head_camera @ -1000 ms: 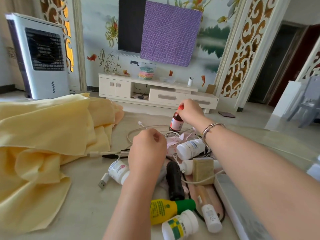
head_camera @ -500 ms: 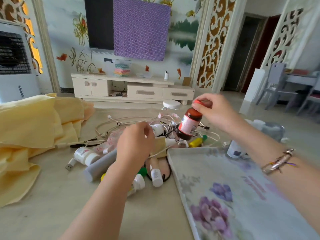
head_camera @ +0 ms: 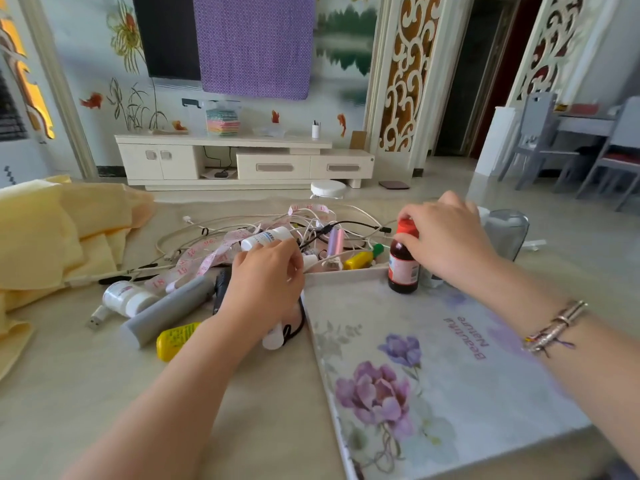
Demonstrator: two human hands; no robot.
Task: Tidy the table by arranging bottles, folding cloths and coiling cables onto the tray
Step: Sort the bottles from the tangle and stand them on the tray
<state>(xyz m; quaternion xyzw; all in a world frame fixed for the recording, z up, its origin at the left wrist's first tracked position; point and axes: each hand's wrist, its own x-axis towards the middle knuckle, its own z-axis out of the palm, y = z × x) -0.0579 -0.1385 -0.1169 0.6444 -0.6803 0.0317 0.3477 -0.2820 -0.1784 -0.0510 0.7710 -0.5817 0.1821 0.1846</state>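
Note:
A floral tray (head_camera: 433, 368) lies on the table at the right. A brown bottle with a red cap (head_camera: 402, 268) stands upright at the tray's far left corner, and my right hand (head_camera: 450, 240) grips its cap from above. My left hand (head_camera: 266, 282) hovers with curled fingers over the pile left of the tray; what it holds is hidden. The pile holds a white bottle (head_camera: 266, 237), a grey tube (head_camera: 169, 308), two yellow bottles (head_camera: 173, 339) (head_camera: 362, 258), another white bottle (head_camera: 126, 297), tangled white and black cables (head_camera: 332, 225) and a pink measuring tape (head_camera: 204, 258).
A crumpled yellow cloth (head_camera: 52, 237) covers the table's left side. A grey translucent container (head_camera: 505, 230) stands beyond my right hand. A TV cabinet (head_camera: 242, 161) and grey chairs (head_camera: 540, 140) stand in the room behind the table.
My right hand has lifted the brown bottle out of the pile, carried it right and lowered it upright onto the tray's far corner. The view swung right, showing the tray.

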